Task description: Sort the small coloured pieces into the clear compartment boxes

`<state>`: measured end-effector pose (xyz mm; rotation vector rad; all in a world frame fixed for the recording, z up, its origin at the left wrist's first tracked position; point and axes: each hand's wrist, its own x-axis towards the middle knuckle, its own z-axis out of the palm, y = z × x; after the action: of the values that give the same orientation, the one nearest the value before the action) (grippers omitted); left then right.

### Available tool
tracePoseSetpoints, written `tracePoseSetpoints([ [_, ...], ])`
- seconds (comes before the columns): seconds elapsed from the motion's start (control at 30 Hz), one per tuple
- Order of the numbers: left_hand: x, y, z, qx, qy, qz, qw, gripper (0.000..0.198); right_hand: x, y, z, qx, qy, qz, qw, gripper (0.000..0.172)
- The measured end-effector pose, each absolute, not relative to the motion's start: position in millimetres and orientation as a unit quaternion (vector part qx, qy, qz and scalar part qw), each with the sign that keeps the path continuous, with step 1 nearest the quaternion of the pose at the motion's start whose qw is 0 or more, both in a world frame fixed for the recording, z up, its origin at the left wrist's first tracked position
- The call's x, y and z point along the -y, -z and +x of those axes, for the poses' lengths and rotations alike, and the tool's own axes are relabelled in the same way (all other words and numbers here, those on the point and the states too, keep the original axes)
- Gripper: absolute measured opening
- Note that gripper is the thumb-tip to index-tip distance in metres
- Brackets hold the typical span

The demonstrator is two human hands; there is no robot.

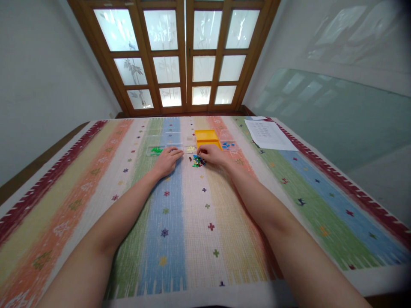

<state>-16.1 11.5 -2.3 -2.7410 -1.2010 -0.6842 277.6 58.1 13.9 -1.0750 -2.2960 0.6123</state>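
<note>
A small pile of tiny green, blue and dark red pieces [198, 161] lies on the striped tablecloth. My right hand [211, 155] is at the pile's right edge, thumb and fingertips pinched together; whatever they may hold is too small to make out. To the left, my left hand [168, 161] rests with its fingers stretched toward the pile, in front of clear plastic boxes. Green pieces [156, 150] sit in the clear box [149, 153] beside it. Pale yellow pieces [191, 149] lie in a middle box. Just behind my right hand stands an open yellow box [206, 136].
Blue pieces [228, 146] lie in another clear box [236, 148] on the right. Farther right is a printed sheet of paper [271, 135]. The patterned tablecloth [192, 239] covers the table. Glazed wooden doors [186, 55] stand beyond its far edge.
</note>
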Motion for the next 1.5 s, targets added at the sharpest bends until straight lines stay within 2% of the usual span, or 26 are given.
tracePoseSetpoints([
  [0.1, -13, 4, -21, 0.419, 0.248, -0.872, 0.052, 0.054, -52, -17, 271, 0.893, -0.210, -0.351, 0.188, 0.015],
  [0.4, -16, 6, -27, 0.480, 0.245, -0.841, 0.056, 0.056, -47, -21, 265, 0.916, -0.154, -0.338, 0.154, 0.009],
  [0.57, -16, 6, -26, 0.484, 0.230, -0.843, 0.048, 0.055, -42, -25, 261, 0.927, -0.135, -0.325, 0.130, 0.012],
  [1.07, -15, 4, -24, 0.456, 0.252, -0.853, 0.039, 0.044, -30, -28, 253, 0.902, -0.071, -0.405, 0.130, 0.010],
  [1.5, -15, 4, -24, 0.452, 0.251, -0.855, 0.049, 0.044, -31, -22, 247, 0.908, -0.083, -0.388, 0.136, 0.012],
])
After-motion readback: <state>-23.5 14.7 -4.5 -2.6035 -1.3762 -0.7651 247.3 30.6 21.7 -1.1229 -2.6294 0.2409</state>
